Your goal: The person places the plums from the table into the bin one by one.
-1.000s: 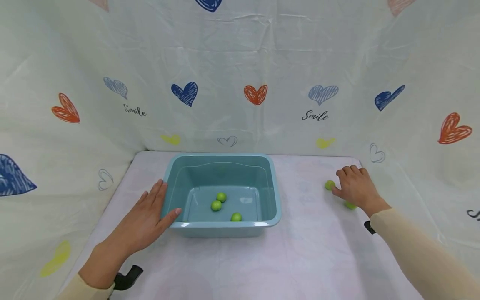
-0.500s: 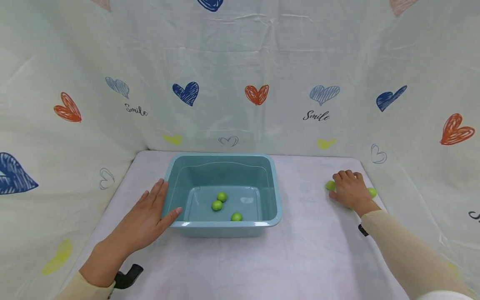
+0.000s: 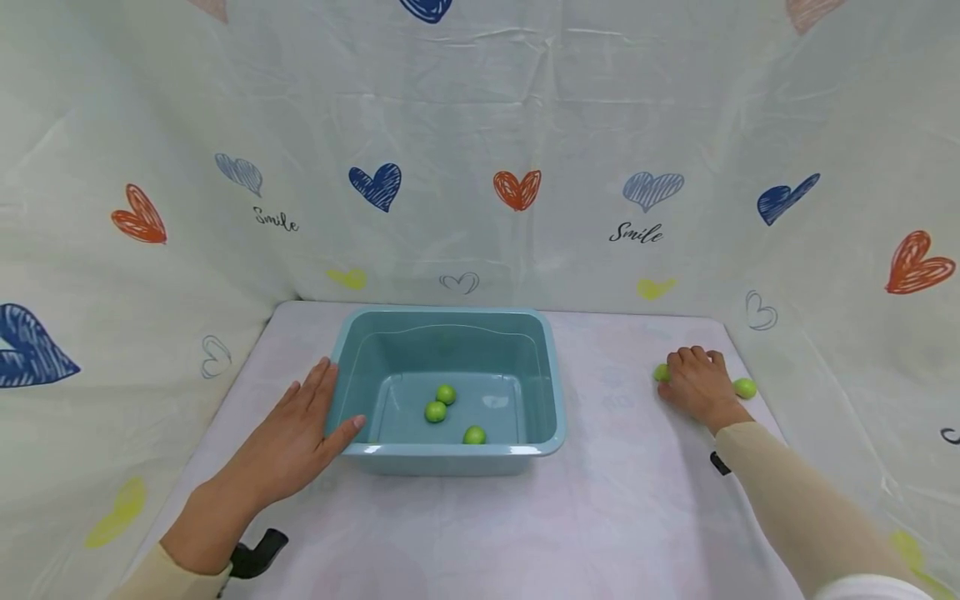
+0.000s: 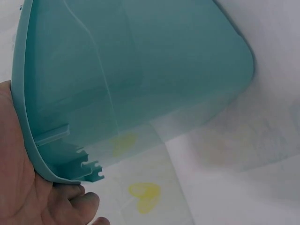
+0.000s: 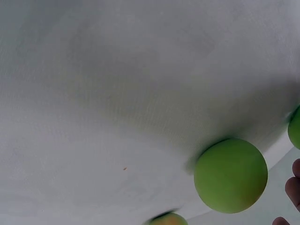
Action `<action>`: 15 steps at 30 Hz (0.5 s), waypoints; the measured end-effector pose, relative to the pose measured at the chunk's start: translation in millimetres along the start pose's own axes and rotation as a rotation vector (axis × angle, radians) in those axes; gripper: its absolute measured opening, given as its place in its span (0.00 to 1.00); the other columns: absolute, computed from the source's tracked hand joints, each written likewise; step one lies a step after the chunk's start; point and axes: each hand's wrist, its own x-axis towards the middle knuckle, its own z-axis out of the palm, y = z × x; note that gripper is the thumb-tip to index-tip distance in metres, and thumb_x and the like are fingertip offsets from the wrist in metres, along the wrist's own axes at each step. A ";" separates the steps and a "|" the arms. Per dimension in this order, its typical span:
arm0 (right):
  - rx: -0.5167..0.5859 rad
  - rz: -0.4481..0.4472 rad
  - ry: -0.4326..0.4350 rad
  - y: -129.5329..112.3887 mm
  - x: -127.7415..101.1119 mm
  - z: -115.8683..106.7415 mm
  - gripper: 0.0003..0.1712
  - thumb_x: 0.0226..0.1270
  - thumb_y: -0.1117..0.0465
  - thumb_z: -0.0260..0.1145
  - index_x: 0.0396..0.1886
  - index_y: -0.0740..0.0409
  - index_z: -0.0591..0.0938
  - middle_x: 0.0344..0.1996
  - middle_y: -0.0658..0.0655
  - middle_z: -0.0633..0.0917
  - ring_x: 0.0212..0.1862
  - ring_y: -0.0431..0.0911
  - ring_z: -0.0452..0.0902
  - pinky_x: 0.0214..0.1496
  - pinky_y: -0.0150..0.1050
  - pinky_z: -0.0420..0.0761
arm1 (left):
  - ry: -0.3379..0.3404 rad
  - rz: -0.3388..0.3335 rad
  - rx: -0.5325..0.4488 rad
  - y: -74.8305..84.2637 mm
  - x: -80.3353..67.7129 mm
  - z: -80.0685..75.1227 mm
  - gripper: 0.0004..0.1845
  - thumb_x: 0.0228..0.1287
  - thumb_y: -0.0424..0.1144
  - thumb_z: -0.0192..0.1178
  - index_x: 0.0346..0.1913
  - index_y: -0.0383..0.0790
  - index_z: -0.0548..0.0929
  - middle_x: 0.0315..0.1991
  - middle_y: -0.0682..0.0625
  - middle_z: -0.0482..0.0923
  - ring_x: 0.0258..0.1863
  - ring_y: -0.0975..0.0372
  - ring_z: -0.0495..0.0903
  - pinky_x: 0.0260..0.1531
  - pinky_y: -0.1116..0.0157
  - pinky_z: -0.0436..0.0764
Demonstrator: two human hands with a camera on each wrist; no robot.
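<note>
My left hand point(image 3: 292, 442) lies along the left side of a teal plastic basin point(image 3: 442, 462), fingers extended and thumb over the near left corner. In the left wrist view, the palm and fingers point(image 4: 77, 206) lie against the basin's rim. Three green balls point(image 3: 435, 412) lie inside the basin. At the table's right side, my right hand point(image 3: 699, 385) is bent low over more green balls. One ball point(image 3: 662, 372) shows beside the thumb, another point(image 3: 745, 388) right of the hand. The right wrist view shows a nearby ball point(image 5: 230, 176) apart from the fingertips point(image 5: 293, 187); the thumb is out of view there.
A pale cloth covers the table point(image 3: 600, 517). Its far edge meets a hanging white sheet point(image 3: 450, 108) printed with hearts and the word Smile, which also rises at both sides. The basin's walls stand between the two hands.
My right hand has moved left and lower over the balls, uncovering the ball on its right and hiding one beneath it. The left hand and basin stay in place.
</note>
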 end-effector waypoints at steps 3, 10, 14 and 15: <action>0.014 0.020 -0.007 -1.3 -0.4 0.8 0.22 0.66 0.55 0.68 0.43 0.72 0.76 0.42 0.70 0.81 0.52 0.68 0.75 0.59 0.72 0.71 | 0.003 0.002 -0.002 -0.1 -0.1 0.0 0.51 0.79 0.65 0.51 0.83 0.25 0.50 0.84 0.29 0.47 0.81 0.34 0.56 0.77 0.33 0.57; 0.022 0.030 0.049 -0.4 -1.6 4.3 0.23 0.65 0.54 0.71 0.39 0.69 0.72 0.38 0.68 0.78 0.48 0.67 0.72 0.56 0.69 0.70 | 0.006 0.012 -0.016 0.5 0.4 -0.6 0.51 0.79 0.64 0.52 0.82 0.24 0.50 0.84 0.28 0.47 0.80 0.34 0.57 0.77 0.33 0.58; -0.001 -0.008 0.147 -0.6 1.3 2.3 0.27 0.63 0.51 0.75 0.39 0.68 0.71 0.34 0.65 0.75 0.44 0.65 0.71 0.54 0.66 0.71 | 0.010 0.016 -0.011 0.5 0.3 -1.1 0.50 0.80 0.63 0.52 0.82 0.23 0.51 0.83 0.28 0.48 0.80 0.34 0.58 0.77 0.33 0.58; -0.009 -0.020 0.168 -0.9 2.5 1.2 0.27 0.62 0.51 0.75 0.39 0.68 0.71 0.33 0.65 0.75 0.43 0.64 0.71 0.53 0.65 0.72 | 0.012 0.016 -0.006 0.4 0.3 -1.2 0.50 0.80 0.63 0.52 0.82 0.23 0.51 0.83 0.28 0.48 0.80 0.33 0.58 0.77 0.33 0.59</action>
